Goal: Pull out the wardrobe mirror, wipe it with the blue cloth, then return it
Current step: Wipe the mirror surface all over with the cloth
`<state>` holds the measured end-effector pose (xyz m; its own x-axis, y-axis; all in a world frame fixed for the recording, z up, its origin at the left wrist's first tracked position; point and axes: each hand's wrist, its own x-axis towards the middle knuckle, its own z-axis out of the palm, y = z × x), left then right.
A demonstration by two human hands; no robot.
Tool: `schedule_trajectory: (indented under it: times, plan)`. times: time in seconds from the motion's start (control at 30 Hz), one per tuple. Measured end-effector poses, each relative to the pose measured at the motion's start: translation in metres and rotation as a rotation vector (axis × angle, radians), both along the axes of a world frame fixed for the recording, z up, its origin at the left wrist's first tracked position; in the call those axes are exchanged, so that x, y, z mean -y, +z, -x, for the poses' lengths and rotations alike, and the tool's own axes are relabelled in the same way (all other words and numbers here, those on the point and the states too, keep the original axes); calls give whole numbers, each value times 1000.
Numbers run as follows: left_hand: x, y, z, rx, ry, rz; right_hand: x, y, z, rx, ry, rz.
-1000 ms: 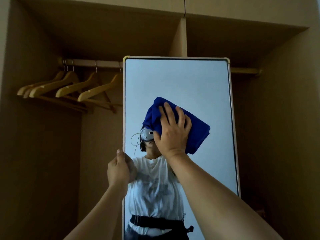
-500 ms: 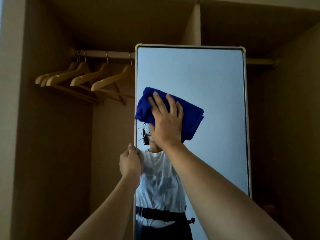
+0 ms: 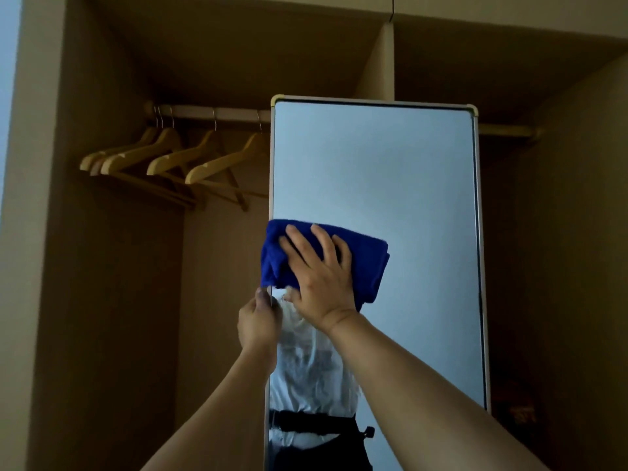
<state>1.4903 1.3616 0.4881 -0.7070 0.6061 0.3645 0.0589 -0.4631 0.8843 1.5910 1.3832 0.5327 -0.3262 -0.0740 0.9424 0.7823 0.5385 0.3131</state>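
Blue cloth, folded thick, fuzzy pile, sits mid-height on mirror near its left edge. Head view only: my right hand presses it flat w/ fingers spread straight, prob for even wipe pressure. Left hand curled round mirror's left edge, I guess to steady panel. Glass smooth, pale frame w/ rounded corners. Wooden hangers on rail behind.
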Motion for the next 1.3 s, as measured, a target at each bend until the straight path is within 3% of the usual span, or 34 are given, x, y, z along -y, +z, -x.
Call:
schedule_trajectory:
  times: [0.23, 0.37, 0.53, 0.63, 0.83, 1.03, 1.3]
  plan:
    - [-1, -2, 0, -2, -6, 27, 6, 71, 4, -54, 5, 106]
    - [2, -3, -2, 7, -17, 9, 4, 34, -1, -110, 57, 65]
    - [3, -4, 0, -113, 14, 12, -6, -37, -11, -65, 28, -37]
    - [4, -4, -1, -43, 1, -2, -10, -59, -18, -34, -63, -65]
    - [5, -2, -4, -22, 43, 18, -15, -18, -35, -4, -81, -20]
    - [-1, -9, 1, -38, 59, 16, -20, 43, -57, -247, -63, 136]
    - [-2, -17, -6, -6, 83, 9, -29, -33, -66, -375, -153, 118]
